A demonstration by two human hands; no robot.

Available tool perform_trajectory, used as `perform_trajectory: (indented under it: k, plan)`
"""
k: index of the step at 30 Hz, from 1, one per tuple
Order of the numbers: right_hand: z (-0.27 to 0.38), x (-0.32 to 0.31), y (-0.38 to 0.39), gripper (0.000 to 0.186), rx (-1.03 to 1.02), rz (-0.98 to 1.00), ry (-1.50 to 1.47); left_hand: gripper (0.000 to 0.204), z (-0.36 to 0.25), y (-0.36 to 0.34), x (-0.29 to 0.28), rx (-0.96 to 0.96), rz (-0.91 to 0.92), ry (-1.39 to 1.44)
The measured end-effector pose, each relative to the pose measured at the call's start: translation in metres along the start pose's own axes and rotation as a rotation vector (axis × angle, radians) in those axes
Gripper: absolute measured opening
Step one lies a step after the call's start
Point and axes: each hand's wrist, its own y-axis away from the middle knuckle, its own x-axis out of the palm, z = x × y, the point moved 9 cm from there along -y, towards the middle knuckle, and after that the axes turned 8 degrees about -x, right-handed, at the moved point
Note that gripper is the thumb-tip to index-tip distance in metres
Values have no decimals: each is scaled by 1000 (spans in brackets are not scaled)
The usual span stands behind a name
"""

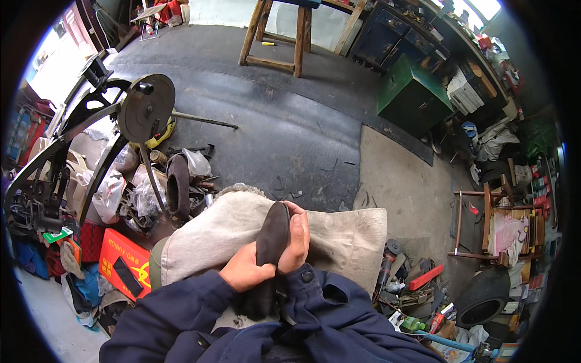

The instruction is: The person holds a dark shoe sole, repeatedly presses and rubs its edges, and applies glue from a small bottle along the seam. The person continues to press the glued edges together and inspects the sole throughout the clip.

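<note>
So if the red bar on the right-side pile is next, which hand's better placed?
Right, probably: the right hand is nearer the red bar, while the left hand, across the dark shoe, could keep its grip.

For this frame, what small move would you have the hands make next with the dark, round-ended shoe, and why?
Probably ease the right hand slightly along the dark, round-ended shoe: it cups the upper right side, hiding part of that edge, while the left hand, thumb across the shoe, seems able to steady it above the off-white cloth.
</note>
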Motion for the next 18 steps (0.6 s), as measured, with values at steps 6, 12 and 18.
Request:
perform_trajectory:
  k: [6,12,18]
  plan:
    - [3,1,-4,49,-39,-15,88,41,-7,-1,-1,32,-39,-47]
    - [6,6,3,48,42,32,-23,40,-6,7,2,-9,-26,11]
    - [8,5,1,48,11,19,-1,41,-7,5,2,16,-30,-38]
